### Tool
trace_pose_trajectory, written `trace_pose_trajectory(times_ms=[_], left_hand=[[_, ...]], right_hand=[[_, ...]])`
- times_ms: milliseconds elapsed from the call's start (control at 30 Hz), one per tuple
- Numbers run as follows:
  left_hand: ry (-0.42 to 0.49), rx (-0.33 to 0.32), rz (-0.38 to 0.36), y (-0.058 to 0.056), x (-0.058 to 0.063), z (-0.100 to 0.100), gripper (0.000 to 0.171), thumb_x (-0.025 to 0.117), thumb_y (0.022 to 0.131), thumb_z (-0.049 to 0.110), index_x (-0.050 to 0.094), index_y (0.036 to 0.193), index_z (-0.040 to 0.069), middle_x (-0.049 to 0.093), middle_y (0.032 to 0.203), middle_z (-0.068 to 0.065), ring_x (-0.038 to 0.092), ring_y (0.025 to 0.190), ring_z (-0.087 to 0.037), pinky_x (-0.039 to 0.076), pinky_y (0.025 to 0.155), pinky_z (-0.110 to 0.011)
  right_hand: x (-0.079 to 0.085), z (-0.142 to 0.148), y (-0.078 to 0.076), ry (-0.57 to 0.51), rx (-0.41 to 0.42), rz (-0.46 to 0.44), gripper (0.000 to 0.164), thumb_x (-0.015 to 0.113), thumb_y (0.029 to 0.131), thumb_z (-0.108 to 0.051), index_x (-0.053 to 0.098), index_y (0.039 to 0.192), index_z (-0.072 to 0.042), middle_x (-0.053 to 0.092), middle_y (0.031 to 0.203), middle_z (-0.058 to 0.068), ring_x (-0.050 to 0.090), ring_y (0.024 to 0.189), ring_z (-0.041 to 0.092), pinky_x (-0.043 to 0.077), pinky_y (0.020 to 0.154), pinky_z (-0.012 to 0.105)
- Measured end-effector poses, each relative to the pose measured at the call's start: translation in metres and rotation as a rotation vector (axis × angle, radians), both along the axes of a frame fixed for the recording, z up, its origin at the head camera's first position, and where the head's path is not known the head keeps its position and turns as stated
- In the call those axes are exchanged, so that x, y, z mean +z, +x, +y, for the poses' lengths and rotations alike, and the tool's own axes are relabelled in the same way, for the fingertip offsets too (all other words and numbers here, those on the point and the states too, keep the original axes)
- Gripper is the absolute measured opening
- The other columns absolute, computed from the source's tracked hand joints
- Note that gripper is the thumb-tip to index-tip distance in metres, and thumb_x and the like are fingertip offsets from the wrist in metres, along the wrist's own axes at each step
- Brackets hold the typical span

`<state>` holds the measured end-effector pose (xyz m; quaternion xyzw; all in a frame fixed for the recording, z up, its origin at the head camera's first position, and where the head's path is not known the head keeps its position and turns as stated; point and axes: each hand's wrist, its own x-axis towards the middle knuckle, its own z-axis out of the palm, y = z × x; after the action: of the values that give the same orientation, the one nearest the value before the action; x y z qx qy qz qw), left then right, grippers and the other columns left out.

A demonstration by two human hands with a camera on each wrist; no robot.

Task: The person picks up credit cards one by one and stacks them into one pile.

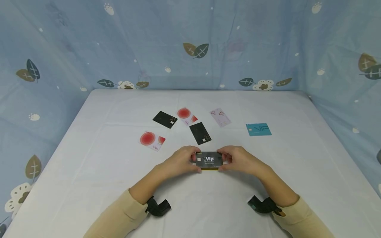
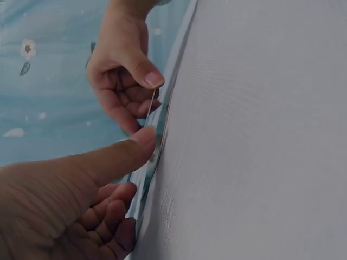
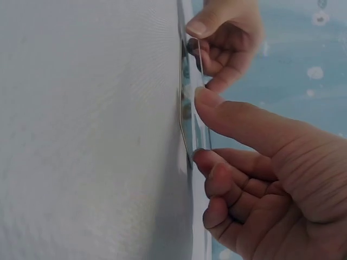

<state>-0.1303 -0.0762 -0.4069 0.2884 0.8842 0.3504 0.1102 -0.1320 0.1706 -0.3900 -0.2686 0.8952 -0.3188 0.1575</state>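
Note:
A black card printed "Vip" (image 1: 209,164) is held level between both hands near the middle of the table. My left hand (image 1: 182,161) pinches its left end with thumb and fingers. At the opposite end, the thumb and fingers of my right hand (image 1: 239,160) grip it the same way. A thin gold-coloured edge (image 1: 210,169) shows under the card's near side. In the right wrist view the held card (image 3: 200,57) appears edge-on, with a second thin edge (image 3: 180,89) just below it, close over the tabletop. Just beyond the hands lies a black VIP card (image 1: 200,133).
Farther back are another black VIP card (image 1: 165,119), a watermelon card (image 1: 184,113) and a pale pink card (image 1: 220,117). A second watermelon card (image 1: 148,138) lies left of the hands, a teal VIP card (image 1: 258,129) to the right. Blue patterned cloth (image 1: 166,39) hangs behind the white table (image 1: 104,158).

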Motion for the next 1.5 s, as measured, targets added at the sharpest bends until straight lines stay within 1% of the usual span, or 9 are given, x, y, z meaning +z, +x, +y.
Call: trace_pose_trajectory(times_ms=[267,333,533,733,933,1067,1267,1500], left_hand=[[-0.054,-0.027,0.065,0.0017,-0.0056,0.0017,0.053,0.083,0.07,0.024,0.06,0.112,0.004,0.05,0.079,0.004,0.045,0.079,-0.012,0.039,0.072,-0.025],[-0.057,-0.029,0.066,0.0017,-0.0066,0.0017,0.053,0.083,0.07,0.025,0.06,0.113,0.004,0.05,0.079,0.004,0.045,0.08,-0.012,0.038,0.072,-0.025],[-0.03,-0.02,0.049,0.0019,-0.008,0.0004,0.052,0.082,0.071,0.022,0.06,0.114,0.004,0.051,0.083,0.003,0.046,0.082,-0.012,0.04,0.074,-0.026],[0.007,-0.008,0.04,0.0007,-0.0079,0.0003,0.047,0.082,0.069,0.017,0.062,0.109,0.003,0.055,0.083,0.002,0.049,0.079,-0.012,0.041,0.074,-0.025],[0.009,0.007,0.014,-0.0007,-0.0084,0.0004,0.046,0.083,0.069,0.016,0.063,0.108,0.003,0.056,0.082,0.003,0.048,0.078,-0.01,0.041,0.073,-0.024],[0.015,0.005,-0.001,-0.001,-0.007,0.0006,0.046,0.083,0.069,0.016,0.063,0.108,0.002,0.056,0.082,0.003,0.049,0.078,-0.01,0.041,0.073,-0.024],[0.018,0.001,-0.005,-0.002,-0.0058,-0.0006,0.045,0.083,0.069,0.016,0.063,0.107,0.002,0.056,0.082,0.003,0.049,0.078,-0.01,0.042,0.074,-0.024],[0.028,-0.002,-0.016,-0.0023,-0.0071,-0.0021,0.047,0.083,0.069,0.016,0.062,0.107,0.002,0.056,0.083,0.002,0.049,0.077,-0.01,0.042,0.073,-0.024]], right_hand=[[-0.0036,0.0034,0.0009,0.003,-0.001,-0.019,0.054,0.083,0.069,-0.015,0.061,0.114,0.006,0.056,0.08,0.0,0.05,0.072,0.012,0.046,0.061,0.022],[-0.0047,0.004,0.0011,0.002,-0.002,-0.018,0.055,0.083,0.069,-0.014,0.06,0.115,0.007,0.056,0.08,0.0,0.05,0.071,0.012,0.046,0.061,0.021],[-0.0068,0.0047,0.0014,-0.006,-0.009,-0.036,0.056,0.083,0.07,-0.012,0.059,0.117,0.007,0.055,0.082,0.001,0.049,0.072,0.012,0.045,0.06,0.021],[-0.0073,0.0042,0.0015,-0.003,-0.039,-0.045,0.054,0.083,0.069,-0.012,0.06,0.115,0.005,0.054,0.082,0.001,0.049,0.07,0.012,0.045,0.059,0.021],[-0.0092,0.0048,-0.0002,-0.008,-0.055,-0.047,0.047,0.084,0.068,-0.011,0.061,0.108,0.001,0.054,0.08,0.001,0.049,0.068,0.011,0.044,0.058,0.021],[-0.0092,0.0049,-0.0006,-0.021,-0.062,-0.053,0.047,0.084,0.068,-0.01,0.06,0.107,0.001,0.054,0.081,0.001,0.049,0.068,0.011,0.044,0.058,0.021],[-0.0082,0.0029,-0.0006,-0.041,-0.066,-0.068,0.046,0.083,0.068,-0.009,0.06,0.107,0.001,0.054,0.082,0.002,0.049,0.068,0.012,0.044,0.057,0.021],[-0.0079,0.0027,-0.0014,-0.035,-0.072,-0.09,0.047,0.084,0.068,-0.011,0.06,0.107,0.0,0.054,0.082,0.003,0.049,0.068,0.012,0.043,0.057,0.021]])
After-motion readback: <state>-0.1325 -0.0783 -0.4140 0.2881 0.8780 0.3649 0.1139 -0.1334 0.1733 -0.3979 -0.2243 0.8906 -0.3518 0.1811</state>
